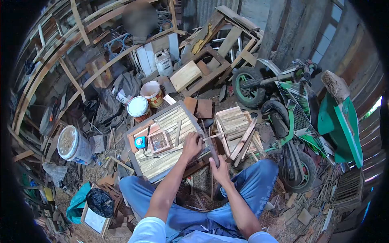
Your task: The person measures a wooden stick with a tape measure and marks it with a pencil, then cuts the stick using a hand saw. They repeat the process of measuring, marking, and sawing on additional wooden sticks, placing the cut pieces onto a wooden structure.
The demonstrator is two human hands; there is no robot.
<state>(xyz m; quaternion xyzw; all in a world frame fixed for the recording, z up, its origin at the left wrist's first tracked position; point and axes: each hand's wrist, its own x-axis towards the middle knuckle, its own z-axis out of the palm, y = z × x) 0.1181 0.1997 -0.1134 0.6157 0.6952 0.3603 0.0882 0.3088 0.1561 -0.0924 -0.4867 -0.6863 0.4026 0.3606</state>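
Observation:
My left hand (192, 146) is closed on a thin wooden strip (216, 135) at the right edge of the slatted wooden board (160, 166). The strip points out to the right, past the board's edge. In my right hand (220, 169) is a long, narrow hand tool (213, 151) with a dark grip, its far end close to the strip. I cannot make out its exact kind. On the board lie a blue tape measure (140, 142), a small wooden box (158, 141) with little pieces inside, and a loose wooden slat (178, 133).
Right of the board stands a wooden crate (233, 117) with loose strips leaning on it. A green motorbike (289, 117) is beyond it. Paint buckets (138, 107) stand behind the board, and another bucket (69, 144) is at left. Wood scraps litter the floor.

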